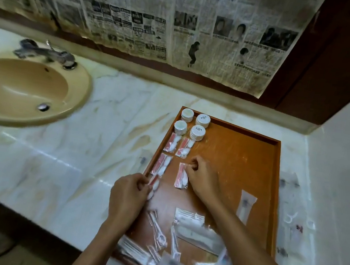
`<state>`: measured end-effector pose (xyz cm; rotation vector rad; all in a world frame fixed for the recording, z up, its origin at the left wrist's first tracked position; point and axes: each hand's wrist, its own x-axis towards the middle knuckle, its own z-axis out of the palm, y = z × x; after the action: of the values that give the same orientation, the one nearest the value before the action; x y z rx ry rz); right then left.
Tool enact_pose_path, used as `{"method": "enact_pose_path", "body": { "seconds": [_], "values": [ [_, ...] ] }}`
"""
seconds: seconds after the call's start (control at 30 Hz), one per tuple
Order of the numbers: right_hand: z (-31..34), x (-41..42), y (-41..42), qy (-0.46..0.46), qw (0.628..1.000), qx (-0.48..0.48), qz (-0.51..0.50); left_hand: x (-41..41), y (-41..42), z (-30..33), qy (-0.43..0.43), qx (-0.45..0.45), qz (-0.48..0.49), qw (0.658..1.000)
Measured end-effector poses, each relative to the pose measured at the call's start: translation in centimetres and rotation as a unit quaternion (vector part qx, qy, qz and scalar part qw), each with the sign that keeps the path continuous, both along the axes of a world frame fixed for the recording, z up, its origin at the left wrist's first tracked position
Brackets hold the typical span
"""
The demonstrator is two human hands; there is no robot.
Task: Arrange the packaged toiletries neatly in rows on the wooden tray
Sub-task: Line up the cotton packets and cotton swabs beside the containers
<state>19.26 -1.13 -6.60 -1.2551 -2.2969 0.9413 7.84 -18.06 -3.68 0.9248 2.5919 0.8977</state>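
A wooden tray lies on the marble counter. Several round white soap packs stand in two rows at its far left corner. Below them lie red-and-white sachets in two columns. My left hand pinches a sachet at the tray's left rim. My right hand pinches the top of another sachet in the second column. A loose pile of clear-wrapped packets covers the tray's near end. One long packet lies alone toward the right.
A beige sink with a chrome tap sits at the left of the counter. More clear packets lie on the counter right of the tray. Newspaper covers the wall behind.
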Motion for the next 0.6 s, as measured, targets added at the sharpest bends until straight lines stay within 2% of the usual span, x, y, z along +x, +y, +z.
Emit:
{"method": "enact_pose_path", "body": {
  "seconds": [0.1, 0.2, 0.3, 0.43, 0.6],
  "values": [
    [0.0, 0.7, 0.2, -0.013, 0.999, 0.019, 0.036, 0.2, 0.0, -0.3, 0.053, -0.017, -0.008, 0.998],
    [-0.1, 2.0, 0.5, -0.042, 0.991, 0.003, 0.124, 0.5, -0.3, -0.6, 0.083, -0.03, -0.03, 0.996],
    [-0.3, 2.5, 0.7, -0.081, 0.982, 0.007, 0.169, 0.8, -0.5, -0.8, 0.112, -0.081, -0.066, 0.988],
    [-0.7, 1.7, -0.3, -0.093, 0.984, 0.059, 0.142, 1.0, -0.7, -0.7, 0.118, -0.129, -0.071, 0.982],
    [-0.9, 0.7, -1.3, -0.112, 0.984, 0.097, 0.095, 0.9, -1.2, -0.6, 0.121, -0.139, -0.057, 0.981]
  ]
}}
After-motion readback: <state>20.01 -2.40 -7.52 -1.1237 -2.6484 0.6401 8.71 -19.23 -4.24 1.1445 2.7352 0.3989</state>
